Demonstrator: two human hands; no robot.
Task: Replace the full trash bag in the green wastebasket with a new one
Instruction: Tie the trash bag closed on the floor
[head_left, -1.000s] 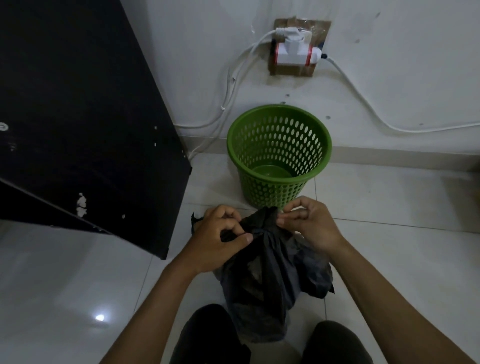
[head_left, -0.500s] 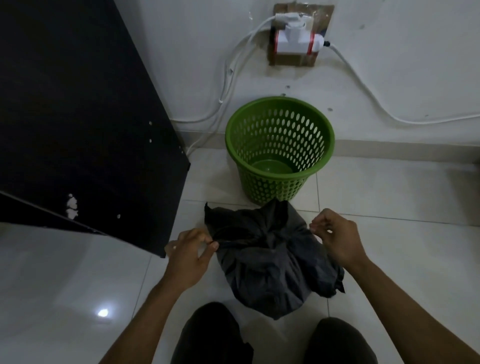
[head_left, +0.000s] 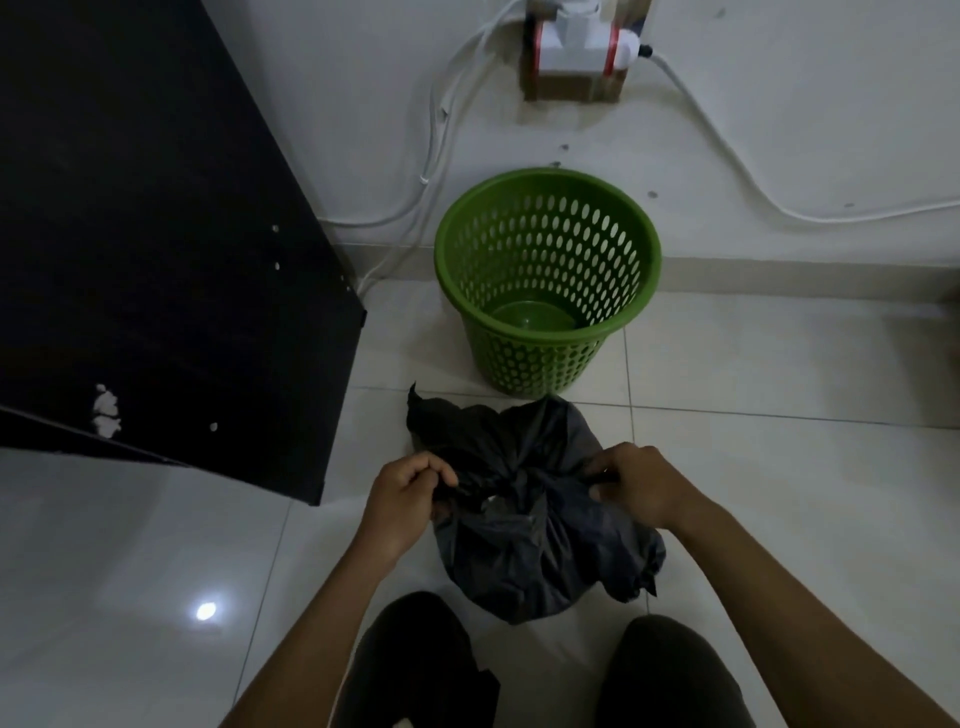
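Here, trash bag (head_left: 545, 551) pinched between left fingers (head_left: 434, 467), right fingers (head_left: 615, 462)

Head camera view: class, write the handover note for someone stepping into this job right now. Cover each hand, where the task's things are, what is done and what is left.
Left hand: pinches a flap at the top left of the full black plastic trash bag.
Right hand: pinches the flap opposite, at the top right.
Bag: sits on the white tiled floor between the person's knees and the green perforated plastic wastebasket.
Wastebasket: upright by the wall, no liner, bare bottom showing.
Done: full bag is out, its top gathered.
Left: finish the knot, set the bag aside, fit a new bag. No new bag is in view.
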